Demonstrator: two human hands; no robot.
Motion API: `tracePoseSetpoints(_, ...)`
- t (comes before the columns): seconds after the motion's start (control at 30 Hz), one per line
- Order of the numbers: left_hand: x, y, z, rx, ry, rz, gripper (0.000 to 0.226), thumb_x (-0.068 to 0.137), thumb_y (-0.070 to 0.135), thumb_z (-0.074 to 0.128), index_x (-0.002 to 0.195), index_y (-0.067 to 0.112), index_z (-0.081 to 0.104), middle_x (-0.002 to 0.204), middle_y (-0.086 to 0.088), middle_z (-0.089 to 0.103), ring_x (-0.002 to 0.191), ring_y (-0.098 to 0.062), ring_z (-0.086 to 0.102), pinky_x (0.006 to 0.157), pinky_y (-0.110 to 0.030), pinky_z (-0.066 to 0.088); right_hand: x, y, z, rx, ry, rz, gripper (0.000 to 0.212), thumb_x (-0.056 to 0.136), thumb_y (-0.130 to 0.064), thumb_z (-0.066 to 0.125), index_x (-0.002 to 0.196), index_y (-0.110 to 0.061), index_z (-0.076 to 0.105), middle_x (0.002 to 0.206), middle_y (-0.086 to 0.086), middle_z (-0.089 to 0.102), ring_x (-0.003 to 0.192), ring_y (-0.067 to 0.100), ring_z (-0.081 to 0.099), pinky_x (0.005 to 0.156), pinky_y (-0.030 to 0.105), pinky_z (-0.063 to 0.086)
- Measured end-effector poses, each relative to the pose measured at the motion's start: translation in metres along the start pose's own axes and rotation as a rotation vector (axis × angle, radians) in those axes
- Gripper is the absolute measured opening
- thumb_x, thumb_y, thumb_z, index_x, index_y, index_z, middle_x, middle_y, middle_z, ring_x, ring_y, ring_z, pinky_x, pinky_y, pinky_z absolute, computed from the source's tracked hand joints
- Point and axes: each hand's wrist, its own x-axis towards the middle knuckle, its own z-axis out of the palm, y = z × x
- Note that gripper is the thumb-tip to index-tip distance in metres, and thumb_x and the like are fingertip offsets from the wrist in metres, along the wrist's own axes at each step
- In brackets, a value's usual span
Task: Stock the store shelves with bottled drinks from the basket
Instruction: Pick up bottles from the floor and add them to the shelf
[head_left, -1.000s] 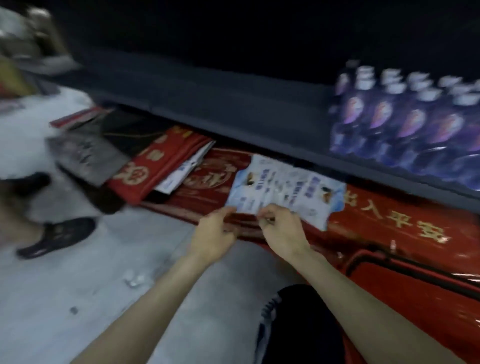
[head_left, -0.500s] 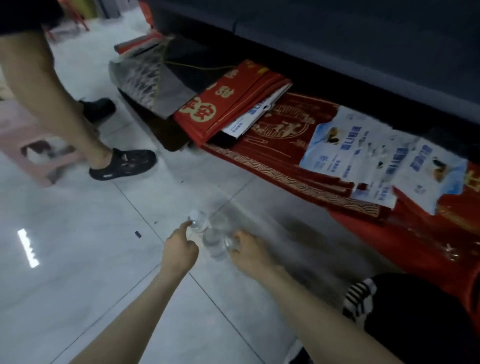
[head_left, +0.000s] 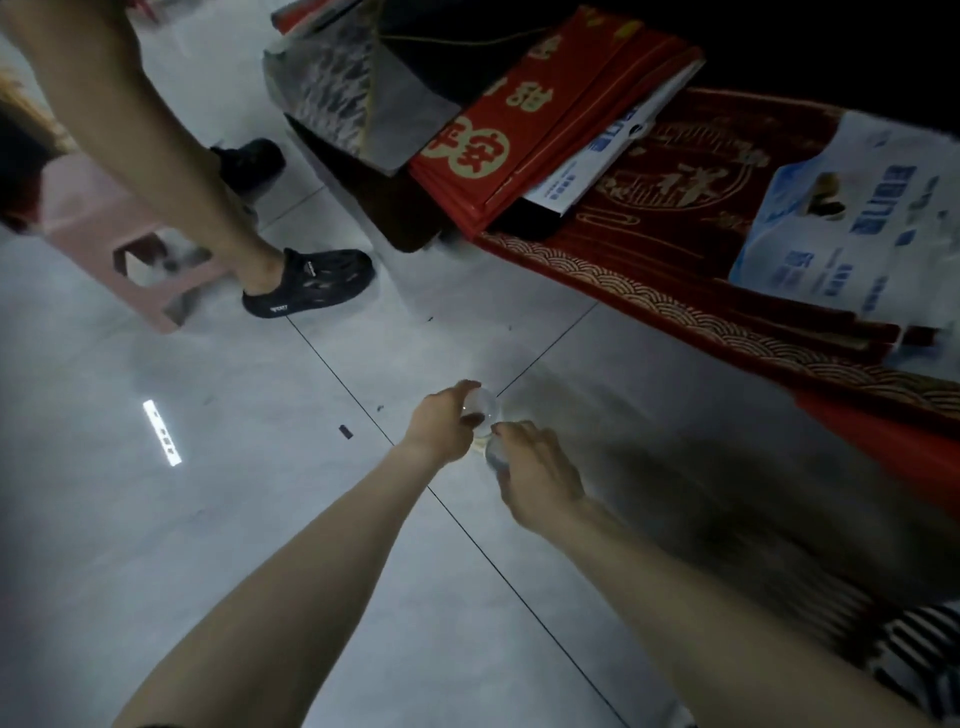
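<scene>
Left hand (head_left: 439, 428), right hand (head_left: 540, 475) both grip clear plastic thing (head_left: 483, 410) between them, low over floor (head_left: 208, 545). Seems side step, not shelving; next move needs basket, unseen.

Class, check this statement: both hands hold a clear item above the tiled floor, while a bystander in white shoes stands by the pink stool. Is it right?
Not quite: the head view shows the shoes are black, not white. The rest holds: the left hand and right hand hold the clear item above the tiled floor, the bystander by the pink stool.
</scene>
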Motion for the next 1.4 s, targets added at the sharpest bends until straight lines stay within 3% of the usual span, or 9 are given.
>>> tracePoseSetpoints(0.23,0.012,0.023,0.012,0.106,-0.015,0.102,0.040,0.097,0.028,0.067,0.135,0.031,0.056,0.112,-0.010,0.073,0.104,-0.037,0.067,0.079,-0.039,0.053,-0.007,0.018,0.003,0.064,0.033,0.092,0.056,0.089,0.002,0.053,0.133,-0.031,0.047,0.128,-0.010,0.058,0.108,0.021,0.063,0.083,0.036,0.053)
tracePoseSetpoints(0.47,0.003,0.051,0.023,0.225,-0.014,0.097,0.035,0.103,0.030,0.059,0.132,0.016,0.043,0.127,-0.010,0.050,0.103,-0.035,0.063,0.078,-0.049,0.056,-0.026,0.083,-0.008,-0.027,0.003,0.174,0.039,0.097,-0.007,0.056,0.132,-0.023,0.048,0.128,0.002,0.067,0.105,0.010,0.070,0.083,0.031,0.058)
tracePoseSetpoints(0.57,-0.014,0.051,0.032,0.162,0.027,0.058,0.033,0.104,0.027,0.056,0.130,0.016,0.039,0.130,-0.010,0.043,0.110,-0.033,0.058,0.078,-0.051,0.057,-0.028,0.092,-0.019,0.005,0.021,0.223,0.043,0.100,-0.042,0.046,0.132,-0.015,0.055,0.123,0.007,0.068,0.113,0.025,0.066,0.083,0.031,0.048)
tracePoseSetpoints(0.67,-0.030,0.058,0.036,0.104,0.043,0.050,0.032,0.103,0.019,0.057,0.130,0.014,0.040,0.131,-0.010,0.044,0.113,-0.034,0.056,0.077,-0.052,0.057,-0.031,0.092,-0.039,-0.037,-0.042,0.293,0.042,0.103,-0.023,0.055,0.140,-0.005,0.044,0.135,0.019,0.054,0.121,0.037,0.057,0.083,0.034,0.040)
tracePoseSetpoints(0.77,-0.042,0.065,0.030,0.040,0.033,0.020,0.030,0.104,0.022,0.055,0.128,0.011,0.040,0.130,-0.011,0.048,0.109,-0.036,0.057,0.076,-0.049,0.051,-0.041,0.092,-0.073,-0.033,-0.059,0.403,0.048,0.103,-0.028,0.058,0.143,-0.005,0.043,0.142,0.016,0.052,0.126,0.032,0.056,0.102,0.036,0.047)
tracePoseSetpoints(0.9,-0.056,0.093,0.014,0.027,-0.010,0.162,0.027,0.106,0.030,0.050,0.122,0.012,0.038,0.124,-0.011,0.055,0.096,-0.036,0.060,0.075,-0.045,0.049,-0.060,0.101,-0.126,0.104,0.066,0.401,0.061,0.097,-0.028,0.070,0.142,-0.003,0.038,0.131,0.017,0.059,0.116,0.032,0.064,0.092,0.036,0.055)
tracePoseSetpoints(1.07,-0.083,0.167,-0.031,-0.138,-0.002,0.315,0.023,0.108,0.034,0.046,0.120,0.016,0.037,0.112,-0.003,0.052,0.092,-0.026,0.055,0.076,-0.037,0.042,-0.107,0.102,-0.195,-0.041,0.211,0.275,0.035,0.103,-0.022,0.057,0.132,-0.009,0.043,0.131,0.013,0.059,0.113,0.030,0.064,0.095,0.040,0.054)
tracePoseSetpoints(1.2,-0.108,0.226,-0.074,-0.214,0.033,0.481,0.022,0.110,0.029,0.046,0.118,0.010,0.039,0.105,0.004,0.054,0.085,-0.008,0.054,0.063,-0.014,0.040,-0.159,0.100,-0.266,-0.130,0.337,0.187,0.026,0.105,-0.016,0.055,0.130,-0.014,0.049,0.127,0.013,0.057,0.107,0.033,0.064,0.089,0.036,0.054)
tracePoseSetpoints(1.4,-0.149,0.321,-0.140,-0.326,0.089,0.708,0.018,0.107,0.034,0.051,0.119,0.020,0.050,0.113,0.003,0.064,0.104,-0.014,0.062,0.086,-0.036,0.053,-0.247,0.089,-0.368,0.016,0.654,0.180,0.046,0.103,-0.058,0.047,0.111,-0.013,0.039,0.090,0.011,0.069,0.082,0.032,0.068,0.070,0.046,0.055)
